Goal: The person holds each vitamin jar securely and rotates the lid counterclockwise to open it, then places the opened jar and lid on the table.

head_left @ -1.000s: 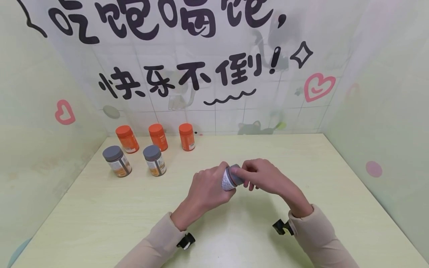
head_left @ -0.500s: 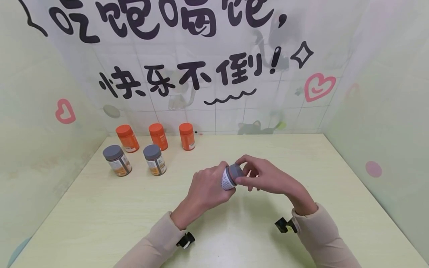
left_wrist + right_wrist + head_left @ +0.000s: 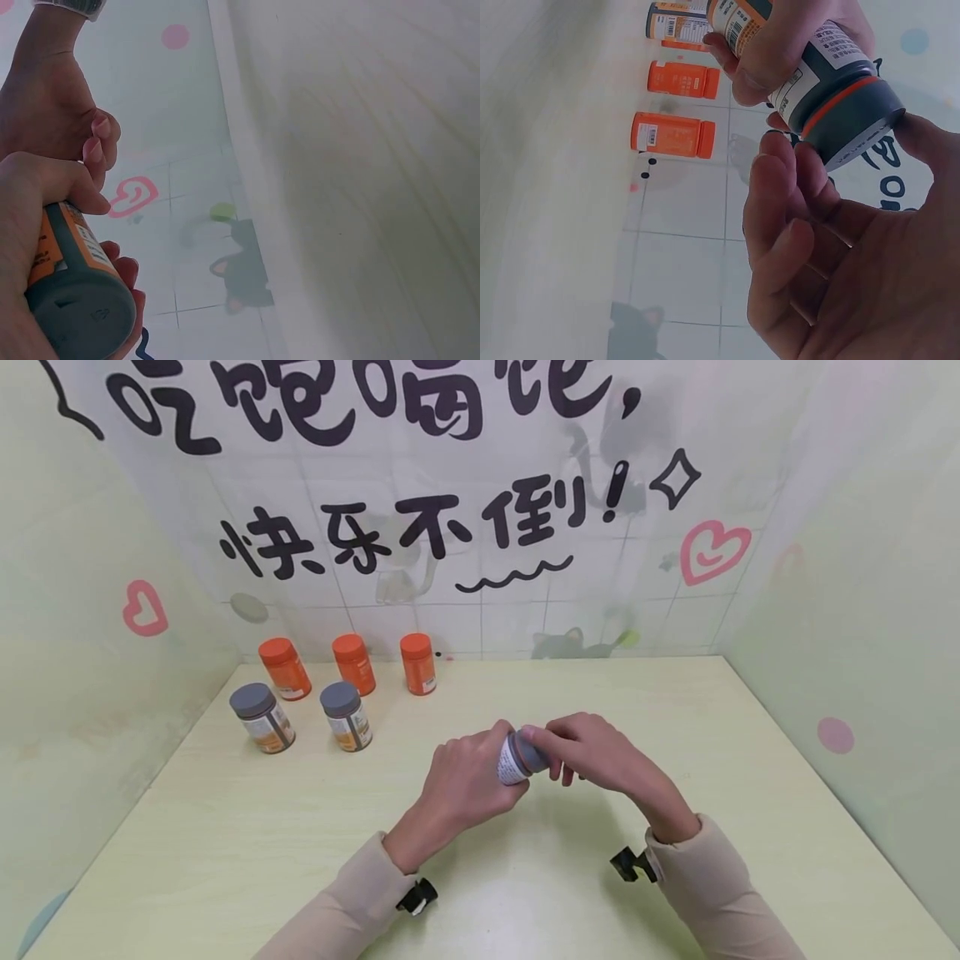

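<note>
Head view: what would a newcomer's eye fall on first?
Probably the dark lettering across the back wall. Next, three orange jars toward the table's far left, beyond two gray-lidded jars. Near centre, the left hand grips another jar while the right hand pinches its lid.

Six cylindrical plastic jars in all. Three are orange jars with matching orange lids point(image 3: 285, 672) point(image 3: 355, 667) point(image 3: 418, 666). Three have grey lids and white-and-orange labels: two standing jars point(image 3: 268, 728) point(image 3: 349, 727) and one held jar point(image 3: 513, 762). Two bare human grips, one left grip point(image 3: 468, 779) and one right grip point(image 3: 597, 755). Two beige fabric sleeves point(image 3: 352, 889) point(image 3: 716, 881). One pale wooden tabletop point(image 3: 262, 835). Two bold pink hearts point(image 3: 156, 615) point(image 3: 708, 558) on the walls.
</note>
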`<action>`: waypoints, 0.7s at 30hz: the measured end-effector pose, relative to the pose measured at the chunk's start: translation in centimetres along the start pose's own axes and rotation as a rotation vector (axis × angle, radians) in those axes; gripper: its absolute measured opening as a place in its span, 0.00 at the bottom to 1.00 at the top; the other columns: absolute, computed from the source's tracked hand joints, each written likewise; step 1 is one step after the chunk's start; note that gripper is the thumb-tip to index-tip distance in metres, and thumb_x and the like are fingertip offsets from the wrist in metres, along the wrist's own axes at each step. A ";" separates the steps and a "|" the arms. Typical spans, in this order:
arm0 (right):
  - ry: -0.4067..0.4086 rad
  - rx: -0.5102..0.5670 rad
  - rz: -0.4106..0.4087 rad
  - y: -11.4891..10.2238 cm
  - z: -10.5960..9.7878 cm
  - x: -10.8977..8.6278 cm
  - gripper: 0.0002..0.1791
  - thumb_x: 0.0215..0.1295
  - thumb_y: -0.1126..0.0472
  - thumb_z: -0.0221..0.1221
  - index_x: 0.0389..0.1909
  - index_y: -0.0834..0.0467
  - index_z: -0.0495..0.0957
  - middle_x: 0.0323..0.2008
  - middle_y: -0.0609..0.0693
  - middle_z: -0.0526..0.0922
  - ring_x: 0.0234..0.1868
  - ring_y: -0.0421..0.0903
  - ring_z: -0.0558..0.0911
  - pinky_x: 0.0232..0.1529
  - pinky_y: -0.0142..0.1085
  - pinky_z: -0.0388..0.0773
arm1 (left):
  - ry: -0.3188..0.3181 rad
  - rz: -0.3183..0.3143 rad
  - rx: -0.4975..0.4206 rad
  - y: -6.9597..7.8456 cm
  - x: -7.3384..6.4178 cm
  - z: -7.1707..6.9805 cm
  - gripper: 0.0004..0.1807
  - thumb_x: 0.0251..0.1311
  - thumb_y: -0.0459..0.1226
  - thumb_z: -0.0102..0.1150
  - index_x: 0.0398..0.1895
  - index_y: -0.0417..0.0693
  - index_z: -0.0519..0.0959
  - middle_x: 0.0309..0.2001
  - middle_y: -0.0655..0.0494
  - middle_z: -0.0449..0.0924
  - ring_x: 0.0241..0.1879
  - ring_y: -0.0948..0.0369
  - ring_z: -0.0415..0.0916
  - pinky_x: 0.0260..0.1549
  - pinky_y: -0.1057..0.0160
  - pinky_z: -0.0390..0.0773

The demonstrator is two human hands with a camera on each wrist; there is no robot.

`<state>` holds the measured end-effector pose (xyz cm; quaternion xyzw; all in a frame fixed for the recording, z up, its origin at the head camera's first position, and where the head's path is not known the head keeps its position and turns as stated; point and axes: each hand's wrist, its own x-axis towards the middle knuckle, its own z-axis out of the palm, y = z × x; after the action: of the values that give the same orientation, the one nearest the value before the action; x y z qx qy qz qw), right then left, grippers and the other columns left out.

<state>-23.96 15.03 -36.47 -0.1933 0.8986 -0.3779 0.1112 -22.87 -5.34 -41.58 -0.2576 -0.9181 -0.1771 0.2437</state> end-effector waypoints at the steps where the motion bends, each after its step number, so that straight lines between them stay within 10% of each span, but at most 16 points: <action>1: -0.004 0.007 -0.005 0.0 0.0 0.0 0.28 0.69 0.34 0.50 0.26 0.52 0.79 0.23 0.51 0.83 0.22 0.47 0.82 0.25 0.41 0.76 | 0.002 0.001 0.002 0.0 0.0 0.0 0.22 0.40 0.46 0.72 0.37 0.53 0.73 0.21 0.64 0.75 0.14 0.67 0.66 0.12 0.70 0.63; 10: -0.053 0.068 -0.105 0.2 -0.6 -0.5 0.14 0.67 0.44 0.58 0.44 0.48 0.77 0.32 0.51 0.83 0.26 0.47 0.84 0.28 0.43 0.80 | -0.010 -0.005 -0.004 0.0 0.0 -0.1 0.21 0.40 0.47 0.72 0.36 0.52 0.73 0.19 0.64 0.73 0.14 0.67 0.65 0.12 0.70 0.62; 21: -0.112 0.064 -0.191 0.1 -1.5 -1.0 0.25 0.67 0.48 0.62 0.63 0.45 0.70 0.40 0.50 0.82 0.31 0.48 0.85 0.34 0.42 0.83 | -0.018 -0.017 -0.021 0.0 0.0 -0.1 0.22 0.40 0.47 0.72 0.38 0.52 0.74 0.19 0.64 0.74 0.14 0.67 0.66 0.13 0.70 0.63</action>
<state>-23.64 16.45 -35.47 -0.2952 0.8560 -0.4037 0.1308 -22.81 -5.38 -41.44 -0.2539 -0.9205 -0.1866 0.2310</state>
